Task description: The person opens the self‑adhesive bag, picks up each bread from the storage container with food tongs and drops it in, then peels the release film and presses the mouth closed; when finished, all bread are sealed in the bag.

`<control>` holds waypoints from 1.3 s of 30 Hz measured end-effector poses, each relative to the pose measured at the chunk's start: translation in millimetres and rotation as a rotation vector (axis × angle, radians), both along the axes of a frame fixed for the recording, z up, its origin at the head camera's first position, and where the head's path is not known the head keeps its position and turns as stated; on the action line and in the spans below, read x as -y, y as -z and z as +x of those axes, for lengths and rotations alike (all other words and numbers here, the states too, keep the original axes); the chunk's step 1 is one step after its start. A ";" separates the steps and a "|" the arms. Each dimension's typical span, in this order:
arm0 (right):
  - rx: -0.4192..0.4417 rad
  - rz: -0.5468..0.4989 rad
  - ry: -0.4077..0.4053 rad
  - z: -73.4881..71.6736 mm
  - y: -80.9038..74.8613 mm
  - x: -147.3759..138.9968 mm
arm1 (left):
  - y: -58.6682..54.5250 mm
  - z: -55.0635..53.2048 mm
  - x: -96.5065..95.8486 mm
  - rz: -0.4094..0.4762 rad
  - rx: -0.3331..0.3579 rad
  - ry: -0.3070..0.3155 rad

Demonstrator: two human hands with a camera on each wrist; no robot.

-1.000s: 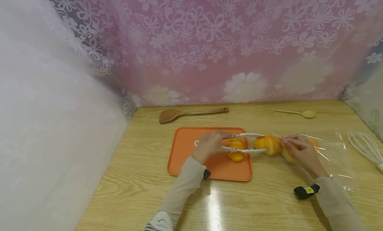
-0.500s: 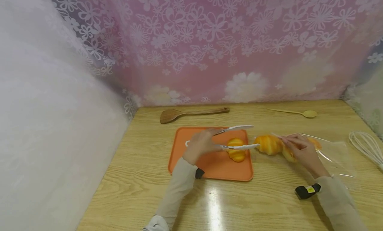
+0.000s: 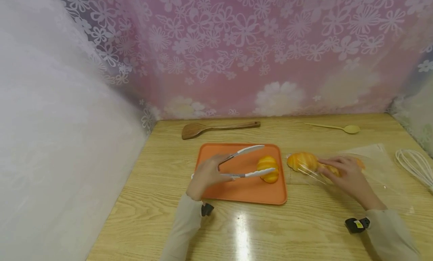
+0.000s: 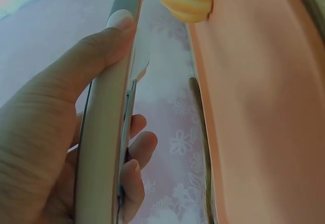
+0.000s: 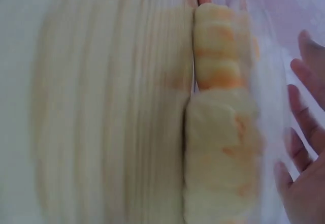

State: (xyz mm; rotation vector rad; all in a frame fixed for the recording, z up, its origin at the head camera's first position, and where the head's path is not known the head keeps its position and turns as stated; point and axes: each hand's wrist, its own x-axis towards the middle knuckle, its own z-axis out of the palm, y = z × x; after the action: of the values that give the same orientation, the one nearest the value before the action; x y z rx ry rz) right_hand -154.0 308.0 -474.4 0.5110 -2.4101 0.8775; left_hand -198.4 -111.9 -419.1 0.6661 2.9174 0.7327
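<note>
My left hand [image 3: 207,175] holds a pair of tongs [image 3: 251,149], its white-tipped arms spread apart over the tray. In the left wrist view, thumb and fingers lie along opposite arms of the tongs [image 4: 104,142]. One croissant [image 3: 266,163] lies on the right side of the orange tray [image 3: 236,194]. Right of the tray, a clear plastic bag [image 3: 377,169] contains another croissant [image 3: 301,161] near its mouth and more bread [image 5: 221,153] behind it. Over the bag is my right hand [image 3: 350,182]; the right wrist view shows its fingers loosely spread beside the bread, pinching nothing.
A wooden spatula [image 3: 216,128] lies behind the tray. Further right along the back is a light wooden spoon [image 3: 350,129]. At the table's right edge sits a white whisk [image 3: 414,165]. A floral curtain [image 3: 270,65] hangs behind the table.
The left hand has drawn the tongs leftward, away from the bag and back over the tray. The right hand has let go of the bag's raised edge, and the film now lies over the front croissant.
</note>
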 end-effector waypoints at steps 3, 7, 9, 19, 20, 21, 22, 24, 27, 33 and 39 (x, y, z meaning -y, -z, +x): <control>-0.074 0.059 -0.010 1.7 3.8 -4.7 | 3.9 5.3 6.6 0.006 -0.012 -0.005; -0.151 0.090 -0.010 -0.9 8.9 -7.6 | 6.9 11.4 11.1 0.006 0.003 -0.028; -0.166 0.084 0.003 -1.5 9.6 -7.9 | 8.0 13.3 11.7 0.007 0.010 -0.029; -0.071 -0.143 -0.054 8.2 8.1 -13.1 | 10.3 18.0 16.3 0.045 -0.017 0.030; -0.061 -0.151 -0.063 8.5 8.0 -13.9 | 10.4 18.6 16.5 0.043 -0.012 0.032; -0.050 -0.157 -0.071 8.6 7.8 -14.3 | 10.6 19.2 16.2 0.044 -0.003 0.031; -0.051 -0.148 -0.076 8.1 7.8 -14.5 | 11.3 19.6 15.8 0.039 0.006 0.027; -0.061 -0.116 -0.069 7.3 7.5 -13.5 | 13.6 20.5 14.1 0.035 0.018 0.015; -0.079 -0.050 -0.030 7.0 6.0 -10.8 | 16.9 21.5 9.5 0.028 0.026 0.008; -0.060 0.042 0.031 9.3 3.3 -6.8 | 21.0 23.9 3.7 -0.011 0.027 0.014; 0.028 0.028 0.025 3.7 -7.2 0.8 | 21.1 25.3 2.0 -0.013 0.048 -0.005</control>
State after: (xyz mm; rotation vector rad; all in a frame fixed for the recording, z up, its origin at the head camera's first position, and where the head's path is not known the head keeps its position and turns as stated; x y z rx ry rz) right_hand -150.3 307.1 -467.1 0.4809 -2.4523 0.8461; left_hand -173.1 -113.9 -440.2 0.6304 2.8788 0.7192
